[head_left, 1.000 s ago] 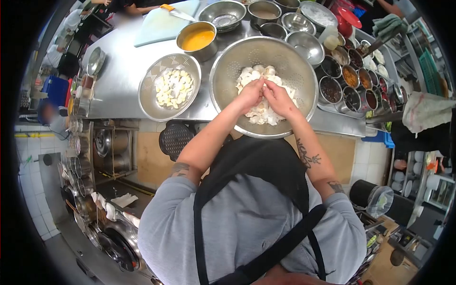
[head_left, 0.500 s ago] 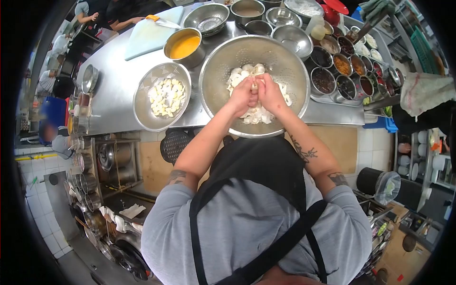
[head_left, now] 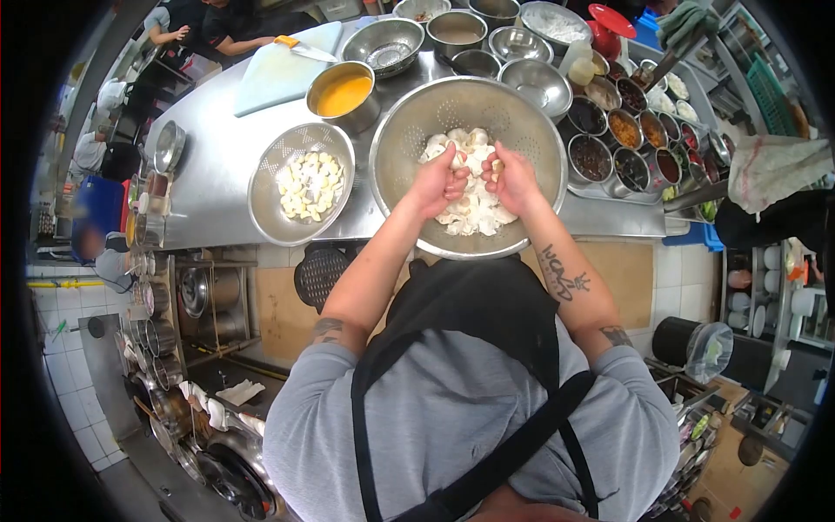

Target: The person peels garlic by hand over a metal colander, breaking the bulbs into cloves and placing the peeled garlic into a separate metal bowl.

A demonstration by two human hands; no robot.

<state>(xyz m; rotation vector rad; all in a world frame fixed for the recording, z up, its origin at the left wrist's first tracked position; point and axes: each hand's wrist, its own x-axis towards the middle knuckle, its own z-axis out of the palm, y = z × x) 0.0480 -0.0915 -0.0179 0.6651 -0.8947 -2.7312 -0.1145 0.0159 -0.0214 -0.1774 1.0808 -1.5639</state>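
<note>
A large steel colander (head_left: 396, 187) stands in front of me, holding whole garlic bulbs (head_left: 477, 137) at its far side and loose papery garlic skins (head_left: 474, 217) nearer to me. Over this heap my left hand (head_left: 441, 181) is closed, thumb pressed toward curled fingers. Facing it a short gap away, my right hand (head_left: 513, 179) is closed in the same way. Whatever lies inside either set of fingers is hidden. To the left, peeled garlic cloves (head_left: 310, 184) lie in a smaller perforated colander (head_left: 265, 213).
A pot of orange liquid (head_left: 344, 94) and a cutting board (head_left: 274, 83) with a yellow-handled knife (head_left: 304, 48) are at the back left. Steel bowls (head_left: 535, 85) line the back. Ingredient containers (head_left: 591, 157) crowd the right. Another person's arm (head_left: 243, 43) shows beyond the board.
My hands, pressed together over the garlic half a second ago, have separated to left and right. More of the bulbs and skins shows between them.
</note>
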